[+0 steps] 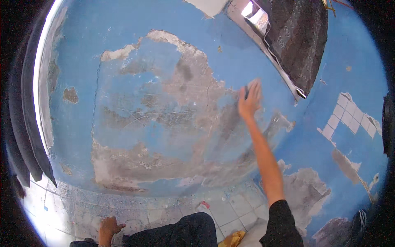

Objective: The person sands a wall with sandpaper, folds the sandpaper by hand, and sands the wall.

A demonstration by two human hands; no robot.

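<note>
Blue-painted wall (234, 53), flaked to a grey plaster patch (190, 76), lies ahead of the person, with 2 bare hands in view. The right hand (252, 101) is raised to the wall just right of this patch, its arm extended almost straight from a black sleeve (283, 224) and leaning slightly left as it rises. Its fingers point upward, close together and blurred; a dark strip (247, 92) is gripped between thumb and fingers. The left hand (109, 225) is low, above the debris-strewn tile floor (236, 206) and left of the dark-trousered knee (193, 228); its thumb juts rightward, but whether its fingers close on anything cannot be told.
</note>
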